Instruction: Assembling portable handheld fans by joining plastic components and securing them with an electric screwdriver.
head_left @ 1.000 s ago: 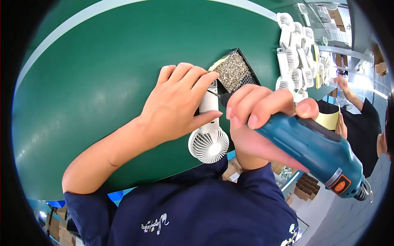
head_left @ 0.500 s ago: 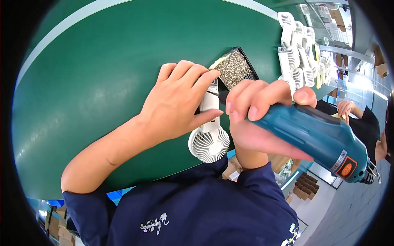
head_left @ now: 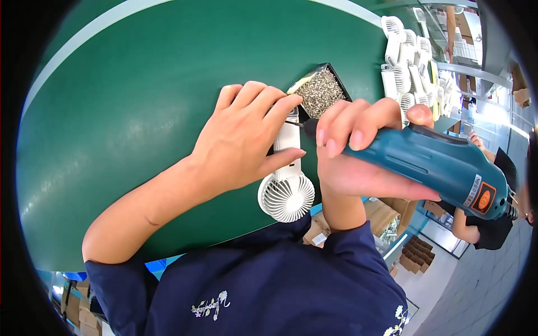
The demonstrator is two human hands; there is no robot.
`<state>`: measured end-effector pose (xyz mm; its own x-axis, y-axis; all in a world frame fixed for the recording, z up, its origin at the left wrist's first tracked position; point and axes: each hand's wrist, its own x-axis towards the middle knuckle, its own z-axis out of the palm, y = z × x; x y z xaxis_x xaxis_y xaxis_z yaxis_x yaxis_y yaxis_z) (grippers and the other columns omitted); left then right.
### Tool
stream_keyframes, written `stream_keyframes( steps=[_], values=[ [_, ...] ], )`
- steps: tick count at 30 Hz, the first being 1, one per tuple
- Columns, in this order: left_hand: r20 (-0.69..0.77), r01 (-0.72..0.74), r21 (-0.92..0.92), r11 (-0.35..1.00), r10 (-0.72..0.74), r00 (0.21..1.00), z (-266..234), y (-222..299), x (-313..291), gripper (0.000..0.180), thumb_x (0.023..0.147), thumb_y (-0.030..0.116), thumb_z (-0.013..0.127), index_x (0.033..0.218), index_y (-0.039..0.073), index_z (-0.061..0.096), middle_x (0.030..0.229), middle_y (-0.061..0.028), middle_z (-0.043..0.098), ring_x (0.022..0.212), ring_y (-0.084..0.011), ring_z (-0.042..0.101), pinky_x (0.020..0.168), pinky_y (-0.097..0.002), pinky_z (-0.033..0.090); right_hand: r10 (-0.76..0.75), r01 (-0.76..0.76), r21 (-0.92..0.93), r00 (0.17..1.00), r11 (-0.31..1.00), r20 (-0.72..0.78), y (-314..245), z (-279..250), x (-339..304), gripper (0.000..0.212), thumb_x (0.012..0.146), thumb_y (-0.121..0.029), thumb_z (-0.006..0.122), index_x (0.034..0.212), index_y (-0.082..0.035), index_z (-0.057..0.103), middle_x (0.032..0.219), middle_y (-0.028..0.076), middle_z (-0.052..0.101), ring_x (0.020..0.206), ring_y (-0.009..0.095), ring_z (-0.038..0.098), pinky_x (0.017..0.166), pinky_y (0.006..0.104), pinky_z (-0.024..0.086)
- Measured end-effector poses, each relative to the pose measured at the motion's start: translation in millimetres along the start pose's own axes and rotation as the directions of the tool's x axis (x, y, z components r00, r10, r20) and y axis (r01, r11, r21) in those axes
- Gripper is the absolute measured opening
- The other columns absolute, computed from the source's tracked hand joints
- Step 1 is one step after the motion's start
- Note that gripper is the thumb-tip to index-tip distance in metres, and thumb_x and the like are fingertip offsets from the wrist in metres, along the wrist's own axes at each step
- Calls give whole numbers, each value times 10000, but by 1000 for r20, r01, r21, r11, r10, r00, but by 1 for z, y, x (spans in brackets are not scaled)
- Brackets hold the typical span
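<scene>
Driving position of a blue-green electric screwdriver (head_left: 431, 159): the right hand (head_left: 364, 143) clasps its body with curled fingers, 1 fingertip resting beside the dark lever (head_left: 445, 134). The tool's black nose (head_left: 310, 127) points left, and its thin bit (head_left: 294, 122) reaches the handle of a white handheld fan (head_left: 289, 171); the exact contact is too small to tell. The fan lies on the green table (head_left: 129, 112), its round grille toward the wearer. The left hand (head_left: 246, 131) grasps the handle from above, thumb laid across it, index finger bent over its far end. Just beyond stands 1 black tray (head_left: 340, 81) of small metal parts (head_left: 319, 92); more white fans (head_left: 400, 73) lie to the right.
</scene>
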<state>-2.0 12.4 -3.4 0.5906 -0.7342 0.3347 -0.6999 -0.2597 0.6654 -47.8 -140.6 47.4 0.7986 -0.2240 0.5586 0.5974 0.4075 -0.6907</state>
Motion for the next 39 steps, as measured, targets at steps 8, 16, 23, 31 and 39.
stream_keyframes(
  steps=[8,16,23,31,39],
  values=[
    [7,4,-4,1000,-4,1000,1,-1,-2,623,773,377,751,1239,28,527,1112,-102,559,1077,-266,508,946,-396,367,19,4,-147,988,989,155,2,-7,-2,915,785,-884,325,1283,-120,395,788,85,525,534,217,537,470,365,448],
    [20,0,6,1000,0,1000,-1,-2,-2,632,765,375,758,1245,36,523,1111,-97,555,1080,-263,507,952,-395,364,134,-134,-20,943,991,304,10,-14,19,974,723,-920,363,1231,-94,459,752,112,545,507,231,531,458,365,455],
    [11,0,-4,1000,0,1000,0,3,4,617,782,378,747,1249,43,521,1128,-106,541,1095,-275,493,947,-400,363,29,-6,-118,980,993,197,-10,-1,9,845,829,-817,408,1287,-107,407,732,89,527,465,206,490,423,339,442],
    [361,-407,182,895,324,874,-30,8,-6,371,826,190,599,1175,64,625,1243,-72,572,1222,-255,488,1014,-416,374,-125,113,-98,985,989,-121,-64,1,-20,688,895,-720,441,1197,-102,421,670,63,505,424,175,464,395,323,425],
    [407,-421,58,905,364,838,-35,13,-11,331,874,166,562,1193,78,559,930,-52,553,924,-209,568,901,-377,453,-203,192,-65,902,979,-381,-94,-34,-57,706,906,-714,425,1182,-64,423,641,54,460,394,163,418,366,288,390]
  ],
)
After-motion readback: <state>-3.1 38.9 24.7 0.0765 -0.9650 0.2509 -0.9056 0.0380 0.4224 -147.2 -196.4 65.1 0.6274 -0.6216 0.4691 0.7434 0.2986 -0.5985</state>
